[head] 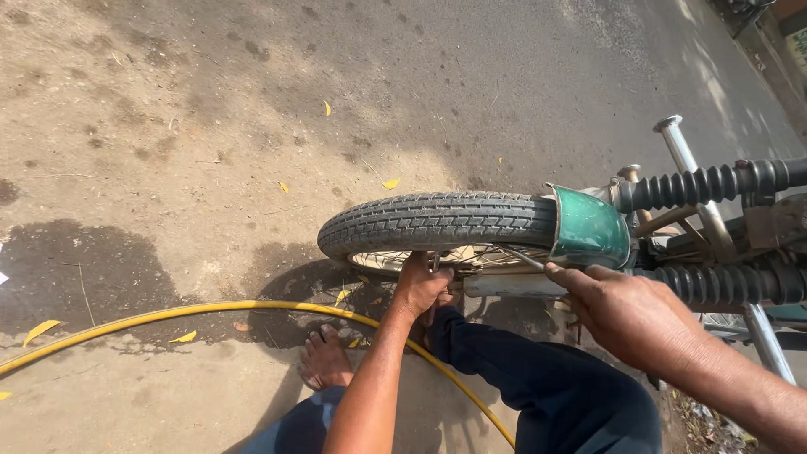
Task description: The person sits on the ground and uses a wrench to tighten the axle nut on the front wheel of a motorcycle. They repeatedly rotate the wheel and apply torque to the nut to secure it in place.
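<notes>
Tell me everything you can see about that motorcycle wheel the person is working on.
The wheel has a black rubber tyre with a blocky tread, seen from above and to the side. Below the tyre a pale metal rim and thin spokes show. A green mudguard covers its right end, between two black ribbed fork boots. The left hand reaches in at the rim; what it grips is hidden. The right hand holds a thin metal tool near the spokes. It casts a shadow on the sandy ground.
</notes>
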